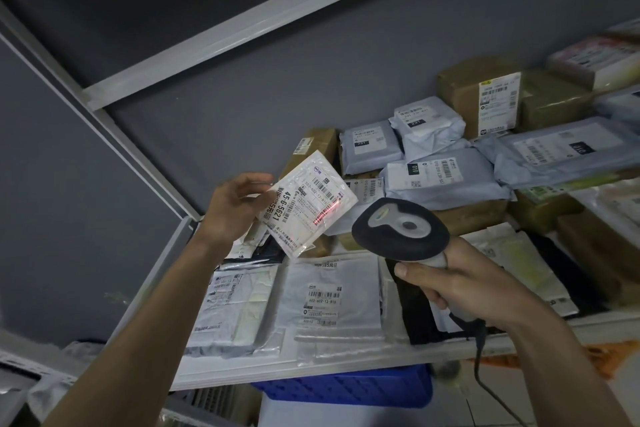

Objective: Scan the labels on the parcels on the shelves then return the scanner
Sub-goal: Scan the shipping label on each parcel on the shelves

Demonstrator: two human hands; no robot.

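Note:
My left hand holds a small white flat parcel by its left edge, lifted above the shelf with its label facing me. A red scan line glows on the barcode at the label's lower right. My right hand grips the handle of a grey and black corded barcode scanner, whose head points at that parcel from just right of it. Several other labelled parcels lie on the shelf: white and grey poly bags flat in front, and brown taped boxes stacked behind.
The white metal shelf has an upright post at the left and another shelf board above. The scanner's cable hangs down at the right. A blue plastic crate sits under the shelf. A grey wall stands behind.

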